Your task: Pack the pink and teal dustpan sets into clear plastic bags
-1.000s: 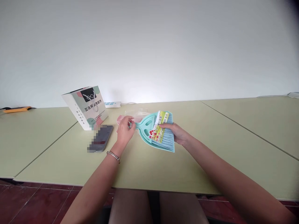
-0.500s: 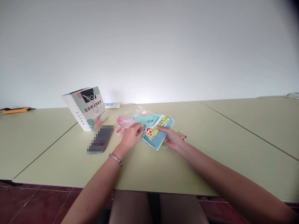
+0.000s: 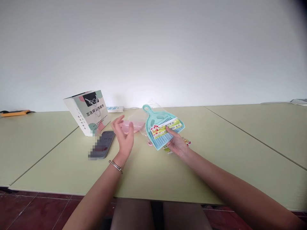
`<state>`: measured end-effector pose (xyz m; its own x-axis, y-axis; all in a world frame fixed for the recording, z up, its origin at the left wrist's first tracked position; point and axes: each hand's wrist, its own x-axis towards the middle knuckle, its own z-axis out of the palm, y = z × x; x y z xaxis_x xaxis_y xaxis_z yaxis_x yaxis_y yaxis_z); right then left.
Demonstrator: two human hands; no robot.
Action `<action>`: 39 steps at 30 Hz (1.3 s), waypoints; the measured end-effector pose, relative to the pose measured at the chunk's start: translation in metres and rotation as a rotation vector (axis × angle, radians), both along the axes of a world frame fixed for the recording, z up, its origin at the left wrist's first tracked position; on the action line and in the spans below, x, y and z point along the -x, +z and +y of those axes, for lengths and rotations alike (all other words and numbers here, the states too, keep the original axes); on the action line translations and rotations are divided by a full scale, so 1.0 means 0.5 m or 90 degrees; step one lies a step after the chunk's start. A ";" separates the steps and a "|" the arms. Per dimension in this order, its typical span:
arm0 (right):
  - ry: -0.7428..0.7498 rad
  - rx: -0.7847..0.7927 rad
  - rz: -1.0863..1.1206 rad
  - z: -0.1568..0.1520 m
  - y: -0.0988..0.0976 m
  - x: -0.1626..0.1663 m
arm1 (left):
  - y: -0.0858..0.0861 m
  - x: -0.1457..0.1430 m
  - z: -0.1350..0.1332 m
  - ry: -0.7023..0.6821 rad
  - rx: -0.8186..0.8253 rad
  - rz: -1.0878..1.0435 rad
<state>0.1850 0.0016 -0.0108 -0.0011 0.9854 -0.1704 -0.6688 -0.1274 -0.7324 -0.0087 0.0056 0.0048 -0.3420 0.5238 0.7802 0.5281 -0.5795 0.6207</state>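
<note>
My right hand [image 3: 177, 142] grips the lower right edge of a turquoise dustpan [image 3: 153, 119], thumb on top. A small brush with blue bristles [image 3: 158, 140] lies in the dustpan, under a green and white printed label [image 3: 165, 129]. Clear plastic film shows around the dustpan. My left hand [image 3: 123, 135] is raised to the left of it, fingers apart and holding nothing. Behind that hand a pink dustpan [image 3: 128, 126] lies on the table, partly hidden. Another printed label [image 3: 186, 141] shows beneath my right hand.
A smartphone [image 3: 103, 145] lies left of my left hand. Behind it stands a paper bag [image 3: 92, 110] with a rope handle. A white power strip [image 3: 115, 109] sits by the wall, and an orange object [image 3: 15, 113] lies far left on the table [image 3: 227, 137].
My left hand has let go at the dustpan's edge, moved left and opened. The turquoise dustpan has turned in my right hand, its handle now pointing up and away. The phone's screen has lit up.
</note>
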 end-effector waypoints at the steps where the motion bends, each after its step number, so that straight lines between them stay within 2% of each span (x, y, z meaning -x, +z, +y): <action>1: -0.003 -0.011 0.003 -0.001 0.000 0.000 | -0.006 0.004 0.009 0.001 0.053 -0.097; 3: -0.014 -0.024 0.007 0.000 -0.003 -0.001 | -0.019 0.006 0.024 -0.061 0.186 -0.242; 5: -0.033 -0.021 0.019 0.001 -0.008 0.000 | -0.026 -0.003 0.029 -0.144 0.344 -0.305; 7: -0.055 -0.009 0.031 0.001 -0.011 0.004 | -0.025 -0.022 0.020 -0.313 0.489 -0.306; 8: -0.062 -0.004 0.030 0.000 -0.012 0.007 | -0.023 -0.034 0.012 -0.426 0.539 -0.294; 9: -0.063 0.000 0.023 -0.001 -0.012 0.011 | -0.021 -0.045 0.004 -0.516 0.567 -0.282; 10: -0.055 0.004 0.008 -0.004 -0.012 0.015 | -0.020 -0.055 -0.004 -0.559 0.571 -0.274; 11: -0.039 0.011 -0.013 -0.007 -0.011 0.019 | -0.020 -0.062 -0.009 -0.569 0.558 -0.266; 14: 0.022 0.032 -0.096 -0.012 -0.010 0.023 | -0.026 -0.063 -0.009 -0.503 0.505 -0.265; 16: 0.023 0.031 -0.169 -0.007 -0.008 0.011 | -0.029 -0.047 0.003 -0.492 0.510 -0.271; 20: -0.138 0.004 -0.380 0.019 0.004 -0.044 | -0.023 -0.008 0.022 -0.515 0.552 -0.254; 22: -0.171 0.007 -0.439 0.030 0.013 -0.071 | -0.018 0.003 0.024 -0.529 0.564 -0.242; 23: -0.137 0.006 -0.432 0.033 0.017 -0.080 | -0.015 0.006 0.024 -0.539 0.570 -0.241; 26: 0.095 -0.013 -0.319 0.032 0.023 -0.084 | -0.011 0.006 0.022 -0.563 0.597 -0.259; 28: 0.167 -0.012 -0.254 0.031 0.017 -0.072 | -0.008 0.005 0.022 -0.547 0.604 -0.290; 31: 0.078 0.034 -0.238 0.035 -0.006 -0.055 | 0.000 0.006 0.018 -0.541 0.601 -0.310; 34: 0.003 0.069 -0.277 0.044 -0.026 -0.053 | 0.006 0.014 0.014 -0.647 0.615 -0.278; 36: -0.003 0.073 -0.298 0.045 -0.030 -0.057 | 0.005 0.022 0.015 -0.692 0.631 -0.254; 39: 0.079 0.038 -0.266 0.037 -0.015 -0.062 | -0.002 0.029 0.024 -0.657 0.641 -0.244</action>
